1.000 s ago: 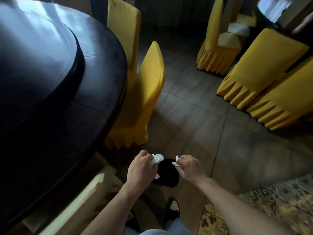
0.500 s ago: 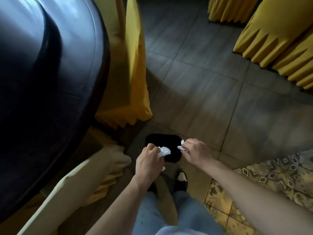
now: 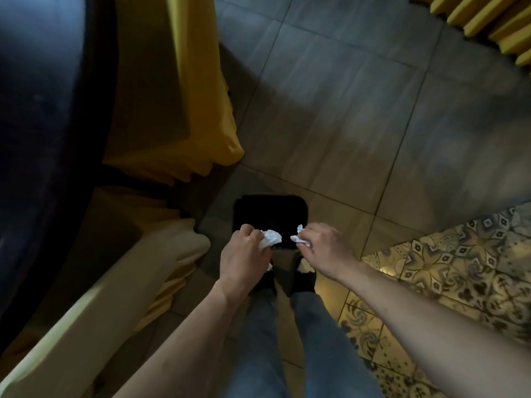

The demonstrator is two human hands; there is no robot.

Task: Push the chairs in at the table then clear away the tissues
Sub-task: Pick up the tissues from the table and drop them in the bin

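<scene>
You have white crumpled tissues (image 3: pixel 271 238) in both hands, bright against the black bin (image 3: pixel 247 208) below them. Your trousers (image 3: pixel 316 340) are faded blue denim and your shoes (image 3: pixel 304 282) black. The near chair cover (image 3: pixel 178 90) is mustard yellow; the chair (image 3: pixel 94 305) beside you is pale cream. The tabletop (image 3: pixel 37 110) is glossy near-black. The floor (image 3: pixel 344 124) is plain grey-brown tile, and to your right the patterned tiles (image 3: pixel 448 265) show grey floral motifs on yellow.
</scene>
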